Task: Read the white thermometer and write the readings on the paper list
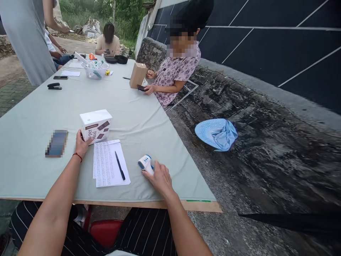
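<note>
A white printed box with pictures of chocolate bars stands upright on the cloth-covered table. My left hand grips its lower left edge, thumb across the front and fingers partly hidden at the side. To the right, a white and blue infrared thermometer lies tilted close to the tabletop. Wrapped over its handle is my right hand, the thumb on the near side. Between my hands are sheets of handwritten paper with a black pen resting on them.
A blurred phone lies left of my left hand. Farther off are a stapler, another phone and a basket of bottles. At the right edge sits a person by a brown box. A blue hat is beyond the table.
</note>
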A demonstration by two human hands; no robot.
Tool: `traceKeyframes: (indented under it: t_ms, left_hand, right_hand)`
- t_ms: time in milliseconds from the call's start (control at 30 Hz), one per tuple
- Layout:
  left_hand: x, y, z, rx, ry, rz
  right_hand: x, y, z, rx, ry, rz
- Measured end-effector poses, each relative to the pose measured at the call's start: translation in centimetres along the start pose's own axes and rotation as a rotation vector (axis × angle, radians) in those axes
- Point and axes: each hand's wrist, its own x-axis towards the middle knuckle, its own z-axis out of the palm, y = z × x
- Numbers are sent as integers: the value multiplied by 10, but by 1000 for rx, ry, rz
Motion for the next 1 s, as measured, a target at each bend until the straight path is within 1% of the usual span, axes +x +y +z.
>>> traceKeyframes:
  t_ms: [67,100,167,233,267,333,367,400,500,567,633,733,800,900,1000]
  left_hand:
    - [-6,3,-4,-39,7,-7]
    - [-8,3,-6,-64,17,-8]
    - [-12,2,-10,-118,63,-3]
    - [-14,-1,-13,-145,113,-13]
    - [-15,-2,-14,-142,123,-27]
    - [-16,-4,-15,-94,105,-59]
    - [-16,-4,-15,-55,90,-66]
    - [-16,-4,-14,-15,76,-65]
    - [-18,0,-11,68,38,-43]
    - [-19,2,-9,99,11,-31]
    - [-20,3,-8,138,-15,-10]
    - [-21,3,-8,193,-34,13]
    - [-21,3,-8,210,-40,20]
    - [-21,2,-7,222,-49,32]
    - [-21,1,-6,230,-50,41]
  right_hand:
    - [-3,2,1,-6,-97,14]
    - [-3,1,1,16,-122,14]
    - [-2,-6,-1,121,-120,52]
    - [1,-21,-6,317,-71,104]
    - [3,-32,-10,449,-44,106]
    - [5,-62,-18,775,-30,36]
    - [5,-80,-22,946,-81,-25]
    - [5,-98,-25,1105,-142,-56]
    - [4,-152,-29,1464,-400,-18]
    - [4,-179,-24,1599,-492,34]
    - [6,-195,-17,1619,-509,87]
    - [11,-205,-3,1511,-464,144]
    - [13,-206,5,1436,-406,136]
    - [15,-208,12,1365,-329,87]
    - [14,-212,16,1340,-304,51]
